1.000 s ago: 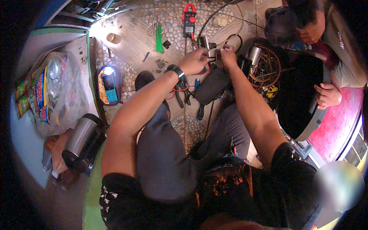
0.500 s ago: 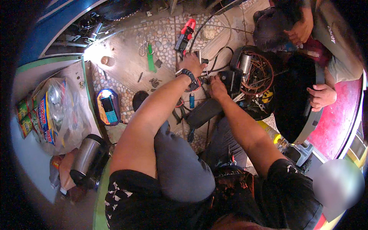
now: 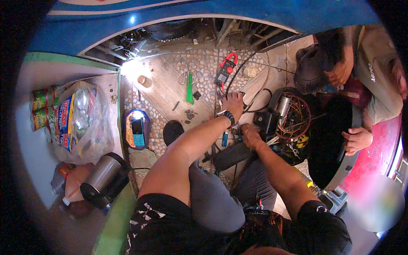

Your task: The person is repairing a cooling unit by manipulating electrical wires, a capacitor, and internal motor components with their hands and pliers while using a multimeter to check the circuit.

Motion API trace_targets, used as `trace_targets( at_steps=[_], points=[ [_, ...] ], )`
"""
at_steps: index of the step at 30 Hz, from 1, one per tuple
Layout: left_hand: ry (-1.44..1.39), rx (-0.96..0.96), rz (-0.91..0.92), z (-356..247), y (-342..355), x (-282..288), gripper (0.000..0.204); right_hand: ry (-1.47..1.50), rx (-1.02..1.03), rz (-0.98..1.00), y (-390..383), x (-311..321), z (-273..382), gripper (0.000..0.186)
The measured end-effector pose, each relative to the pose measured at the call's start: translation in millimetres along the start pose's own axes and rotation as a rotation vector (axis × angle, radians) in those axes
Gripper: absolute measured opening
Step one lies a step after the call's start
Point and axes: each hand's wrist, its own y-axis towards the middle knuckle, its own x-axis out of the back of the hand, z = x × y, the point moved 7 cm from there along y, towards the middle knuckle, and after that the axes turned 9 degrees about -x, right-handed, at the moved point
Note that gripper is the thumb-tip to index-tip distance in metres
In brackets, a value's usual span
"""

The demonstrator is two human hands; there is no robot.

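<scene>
My left hand [image 3: 232,103] is stretched forward, fingers curled over an object whose form is mostly hidden, among cables below the red clamp meter [image 3: 227,69]. Closer to me, my right hand [image 3: 250,135] is bent around something small and dark, beside a black box [image 3: 266,123]. A blue lighter [image 3: 225,138] and a long black pouch [image 3: 229,156] lie near that hand. Right of both hands is a coil of copper tubing [image 3: 302,123] with a silver cylinder [image 3: 284,106]. A green-handled tool [image 3: 189,89] lies on the tiled floor [image 3: 161,85].
A blue panel [image 3: 182,10] with a dark opening spans the top. A lit lamp with phone [image 3: 137,131], plastic bag [image 3: 80,119] and steel jug [image 3: 102,180] are at left. At right, another person's hands [image 3: 357,138] appear beside a black curved case [image 3: 327,144] and red surface [image 3: 378,144].
The view has shifted upward, revealing more blue panel. Since the earliest frame my left hand has moved rightward to rest over the object, and my right hand has dropped nearer the pouch.
</scene>
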Motion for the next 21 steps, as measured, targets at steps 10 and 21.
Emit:
trace_targets(
  at_steps=[10,21],
  points=[
    [-0.062,0.124,-0.054,3.3,-5.8,-3.7,0.039,0.100,0.136,-0.031,-15.5,20.1,27.9,0.057],
    [-0.747,0.009,-0.150,50.9,-31.2,12.3,0.068,0.404,-0.237,-0.354,-42.6,33.7,2.8,0.060]
  ],
)
